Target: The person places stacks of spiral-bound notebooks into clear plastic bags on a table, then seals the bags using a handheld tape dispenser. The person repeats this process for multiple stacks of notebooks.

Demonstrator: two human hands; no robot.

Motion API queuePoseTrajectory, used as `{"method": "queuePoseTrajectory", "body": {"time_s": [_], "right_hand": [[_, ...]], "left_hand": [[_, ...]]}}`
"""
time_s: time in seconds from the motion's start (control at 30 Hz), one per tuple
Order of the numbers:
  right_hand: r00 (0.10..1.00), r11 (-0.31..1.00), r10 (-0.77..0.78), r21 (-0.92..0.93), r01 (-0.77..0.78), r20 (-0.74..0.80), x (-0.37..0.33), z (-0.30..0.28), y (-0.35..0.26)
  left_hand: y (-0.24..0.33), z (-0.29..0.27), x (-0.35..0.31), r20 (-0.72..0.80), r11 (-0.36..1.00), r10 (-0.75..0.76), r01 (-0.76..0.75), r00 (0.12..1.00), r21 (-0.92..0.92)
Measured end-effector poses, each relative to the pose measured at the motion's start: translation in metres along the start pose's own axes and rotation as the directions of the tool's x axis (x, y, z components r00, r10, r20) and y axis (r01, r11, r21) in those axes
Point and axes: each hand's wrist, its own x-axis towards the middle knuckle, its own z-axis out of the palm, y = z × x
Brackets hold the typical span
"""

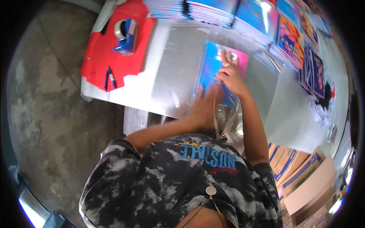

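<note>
A spiral-bound notebook (207, 62) with a blue and pink cover lies on the worktable in front of me, its coil along the left side. My right hand (231, 78) rests over the cover, thumb and finger pinched on the gathered edge of a clear plastic film (217, 108). That film hangs down toward me over the table's near edge. Just left of it, my left hand (209, 106) is at the notebook's lower part, smeared by motion, so its fingers do not show clearly.
A blue tape dispenser (131, 38) and pens (110, 78) sit on red sheets (97, 57) at left. Stacked notebooks (213, 9) line the table's (137, 91) far side. Clear sheets (171, 60) lie around the notebook. Open cardboard boxes (304, 178) stand at lower right.
</note>
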Motion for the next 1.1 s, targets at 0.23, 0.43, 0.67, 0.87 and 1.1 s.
{"method": "queuePoseTrajectory", "body": {"time_s": [0.23, 0.43, 0.67, 0.87, 1.1], "right_hand": [[0.961, 0.990, 0.139, -0.067, -0.126, 0.241, 0.005, -0.020, -0.026], [0.965, 0.989, 0.144, -0.068, -0.132, 0.220, 0.011, -0.016, -0.016], [0.979, 0.972, 0.203, 0.124, -0.201, -0.003, 0.012, -0.012, -0.028], [0.972, 0.969, 0.233, 0.085, -0.233, 0.013, 0.013, -0.015, -0.032], [0.980, 0.978, 0.199, 0.064, -0.199, 0.005, 0.013, -0.015, -0.025]], "left_hand": [[-0.184, -0.058, -0.040, -0.771, 0.861, -0.346, 0.508, 0.534, -0.034], [-0.266, -0.111, -0.039, -0.298, 0.380, -0.923, 0.711, 0.245, -0.592], [-0.236, -0.082, -0.058, -0.450, 0.484, -0.856, 0.703, 0.256, -0.522], [-0.253, -0.128, -0.052, 0.000, 0.257, -0.914, 0.578, 0.406, -0.775], [-0.260, -0.136, -0.044, 0.169, 0.035, -0.927, 0.526, 0.336, -0.850]]}}
